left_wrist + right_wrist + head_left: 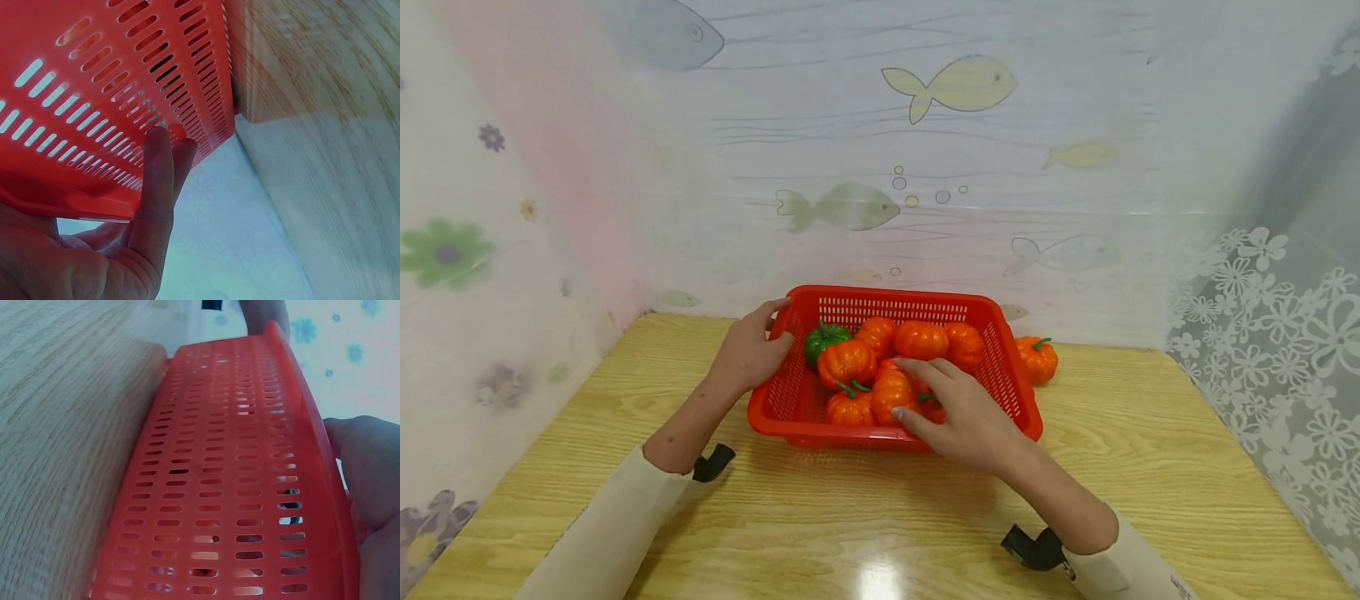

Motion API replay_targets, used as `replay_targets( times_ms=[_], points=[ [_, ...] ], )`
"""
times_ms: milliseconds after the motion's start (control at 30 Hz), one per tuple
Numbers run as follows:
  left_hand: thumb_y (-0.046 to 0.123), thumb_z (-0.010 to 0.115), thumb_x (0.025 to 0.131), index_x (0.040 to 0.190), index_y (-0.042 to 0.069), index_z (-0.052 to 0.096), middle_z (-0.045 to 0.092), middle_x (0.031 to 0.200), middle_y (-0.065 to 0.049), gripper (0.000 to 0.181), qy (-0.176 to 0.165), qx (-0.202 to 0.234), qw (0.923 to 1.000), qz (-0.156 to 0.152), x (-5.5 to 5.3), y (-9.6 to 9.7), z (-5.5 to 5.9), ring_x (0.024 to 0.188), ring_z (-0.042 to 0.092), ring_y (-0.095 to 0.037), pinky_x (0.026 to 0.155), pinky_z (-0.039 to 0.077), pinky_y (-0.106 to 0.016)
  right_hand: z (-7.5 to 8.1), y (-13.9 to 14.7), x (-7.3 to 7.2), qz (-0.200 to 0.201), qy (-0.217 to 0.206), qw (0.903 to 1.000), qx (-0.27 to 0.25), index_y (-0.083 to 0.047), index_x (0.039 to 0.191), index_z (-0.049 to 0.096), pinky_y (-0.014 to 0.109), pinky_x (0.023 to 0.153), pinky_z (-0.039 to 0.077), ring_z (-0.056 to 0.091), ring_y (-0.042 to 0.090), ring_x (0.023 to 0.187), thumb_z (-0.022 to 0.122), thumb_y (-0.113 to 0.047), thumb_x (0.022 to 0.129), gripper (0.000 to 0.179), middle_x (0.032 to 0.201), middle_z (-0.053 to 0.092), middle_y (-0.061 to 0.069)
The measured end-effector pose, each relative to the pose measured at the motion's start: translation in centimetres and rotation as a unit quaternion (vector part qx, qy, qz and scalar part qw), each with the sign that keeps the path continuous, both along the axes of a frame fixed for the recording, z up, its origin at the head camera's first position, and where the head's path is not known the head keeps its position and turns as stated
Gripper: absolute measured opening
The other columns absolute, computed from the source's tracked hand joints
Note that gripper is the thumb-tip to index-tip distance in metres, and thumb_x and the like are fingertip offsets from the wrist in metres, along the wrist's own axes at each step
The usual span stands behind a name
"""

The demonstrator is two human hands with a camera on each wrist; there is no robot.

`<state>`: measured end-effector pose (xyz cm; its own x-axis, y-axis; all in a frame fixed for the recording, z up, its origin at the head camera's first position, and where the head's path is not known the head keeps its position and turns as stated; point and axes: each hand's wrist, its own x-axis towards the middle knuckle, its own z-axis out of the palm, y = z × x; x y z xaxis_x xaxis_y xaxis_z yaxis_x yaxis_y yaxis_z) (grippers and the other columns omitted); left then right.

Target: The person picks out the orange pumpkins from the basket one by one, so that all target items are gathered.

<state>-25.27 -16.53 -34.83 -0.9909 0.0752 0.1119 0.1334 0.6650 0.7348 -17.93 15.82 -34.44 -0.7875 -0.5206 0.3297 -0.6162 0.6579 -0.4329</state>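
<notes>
Behind the pale wood-grain desk (820, 512) we see a whitish sheet (1075, 100) printed with fish. The glossy orange ribbed pumpkin (892, 398), squat and rounded, sits at six o'clock inside the red perforated plastic basket (850, 432). Our right hand (970, 417) spans it, thumb on its near side and fingers over its far side, a moderately wide grip. Our left hand (748, 350) holds the rim at nine o'clock, thumb inside, other fingers along the outer wall.

The rectangular basket has slotted walls and a smooth, flared rim. Along with our pumpkin it contains several similar orange ones, some partly covered by our right hand, and a dark green ribbed pumpkin (826, 342) at ten o'clock. Just outside, at three o'clock, an orange pumpkin with a green stem (1037, 361) rests on the desk.
</notes>
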Motion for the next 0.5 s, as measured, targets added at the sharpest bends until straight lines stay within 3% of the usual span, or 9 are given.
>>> replay_targets(
  times_ms=[500],
  points=[
    [0.02, 0.049, 0.104, 0.165, 0.011, 0.036, 0.063, 0.135, -0.026, 0.063, 0.005, 0.002, 1.0, -0.005, -0.53, -0.13, -0.44, 0.088, 0.075, -0.032, 0.07, 0.064, -0.04, 0.01, 0.26, -0.44, -0.007, 0.007, 0.9998, -0.015, -0.015, 0.147, 0.063, 0.035, 0.085, 0.055, 0.059, 0.014, 0.104, 0.082, -0.033, 0.092, 0.061, 0.13, 0.063, -0.002]
  ],
)
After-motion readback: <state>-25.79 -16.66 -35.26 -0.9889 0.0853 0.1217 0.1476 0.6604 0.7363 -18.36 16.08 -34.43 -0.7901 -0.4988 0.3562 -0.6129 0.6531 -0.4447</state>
